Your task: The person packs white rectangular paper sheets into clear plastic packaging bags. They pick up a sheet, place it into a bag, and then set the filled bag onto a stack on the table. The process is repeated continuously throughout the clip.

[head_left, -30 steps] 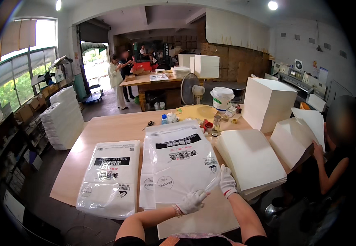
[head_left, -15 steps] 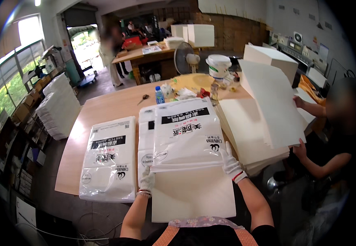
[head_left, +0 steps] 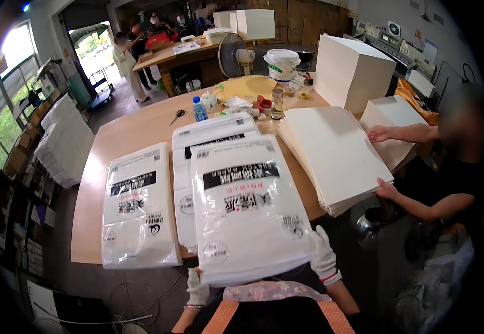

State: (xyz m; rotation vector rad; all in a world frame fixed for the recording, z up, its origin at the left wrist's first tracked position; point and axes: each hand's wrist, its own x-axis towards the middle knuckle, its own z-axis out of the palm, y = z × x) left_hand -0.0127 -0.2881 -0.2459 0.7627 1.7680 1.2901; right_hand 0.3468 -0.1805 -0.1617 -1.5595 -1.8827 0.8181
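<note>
A broad, pale wood desk (head_left: 133, 133) with a curved left edge fills the middle of a workshop. Behind it stand a second wooden desk (head_left: 167, 58) and a grey round-bladed fan (head_left: 232, 55); windows (head_left: 8, 100) line the left wall.

Half a second ago, bare white sheets stuck out of the near end of the flat rectangular paper package in clear, black-printed plastic (head_left: 242, 217); now the plastic reaches over that end. The package lies at the desk's near side, its near end past the edge. The left hand (head_left: 198, 288), in a white knit glove, is closed on its near left corner; the right hand (head_left: 324, 257), gloved alike, grips its near right edge. The co-worker's loose sheets, raised before, now lie on the tall white paper stack (head_left: 336, 150), with both of the co-worker's bare hands (head_left: 387, 190) at it.

The package partly covers a pile of similar white packages (head_left: 182, 178); another plastic-wrapped pile (head_left: 133, 217) lies apart on the left. Beyond are black-handled scissors (head_left: 177, 116), a blue-capped plastic bottle (head_left: 199, 109), a clear glass jar (head_left: 277, 106) and a round white bucket (head_left: 281, 65). The paper stack stands near the package's right side.
</note>
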